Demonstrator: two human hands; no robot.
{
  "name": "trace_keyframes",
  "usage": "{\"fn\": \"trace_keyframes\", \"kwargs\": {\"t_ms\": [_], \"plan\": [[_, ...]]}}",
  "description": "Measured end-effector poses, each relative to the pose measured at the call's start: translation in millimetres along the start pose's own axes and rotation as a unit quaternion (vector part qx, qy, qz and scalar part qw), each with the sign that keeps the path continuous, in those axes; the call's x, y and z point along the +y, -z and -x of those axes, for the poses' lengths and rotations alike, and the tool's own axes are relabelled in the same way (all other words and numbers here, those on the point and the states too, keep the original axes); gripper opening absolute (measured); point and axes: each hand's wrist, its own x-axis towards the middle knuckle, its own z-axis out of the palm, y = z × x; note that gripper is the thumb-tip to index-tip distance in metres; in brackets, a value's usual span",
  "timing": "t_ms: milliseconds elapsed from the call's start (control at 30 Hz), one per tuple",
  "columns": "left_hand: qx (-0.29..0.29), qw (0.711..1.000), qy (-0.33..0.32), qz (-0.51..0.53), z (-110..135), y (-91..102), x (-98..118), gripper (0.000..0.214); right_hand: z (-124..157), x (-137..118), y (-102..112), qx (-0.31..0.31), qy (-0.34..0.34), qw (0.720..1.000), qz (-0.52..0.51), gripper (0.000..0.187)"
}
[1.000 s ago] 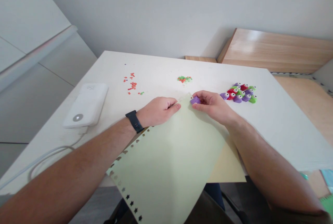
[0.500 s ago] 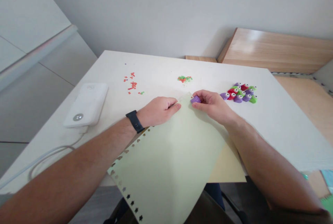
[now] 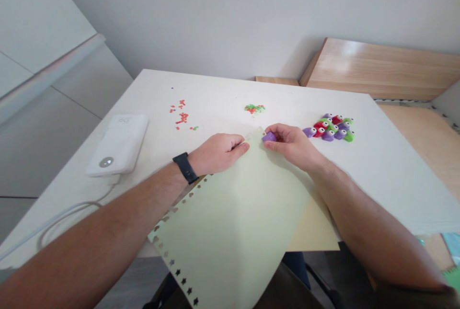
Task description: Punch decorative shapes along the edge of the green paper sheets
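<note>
At the near edge of the white table (image 3: pixel 215 88), the right hand (image 3: pixel 293 145) grasps a small purple craft punch (image 3: pixel 269 137), light and stiff, on the corner of a floppy pale green paper sheet (image 3: pixel 230 213); the left hand (image 3: pixel 217 154) pinches its edge, a good hold near the punch.

Single head-worn camera, person's own viewpoint above near side of white table (image 3: pixel 223 88), facing forward and down. Wide framing, close on left hand (image 3: pixel 215 154) and right hand (image 3: pixel 294 146), forearms entering from lower corners. Far table edge and wall (image 3: pixel 201 17) fill upper frame.
</note>
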Motion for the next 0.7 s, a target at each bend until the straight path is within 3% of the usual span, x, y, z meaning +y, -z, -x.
{"fn": "trace_keyframes", "kwargs": {"t_ms": [433, 700], "plan": [[0.011, 1.000, 0.001, -0.003, 0.2, -0.6, -0.5, 0.042, -2.1, 0.9, -0.3, 0.009, 0.006, 1.000, 0.004, 0.033], [0.008, 1.000, -0.003, -0.008, 1.2, -1.3, -0.6, 0.041, 4.4, -6.3, 3.1, -0.002, 0.021, 0.998, 0.058, 0.034]]}}
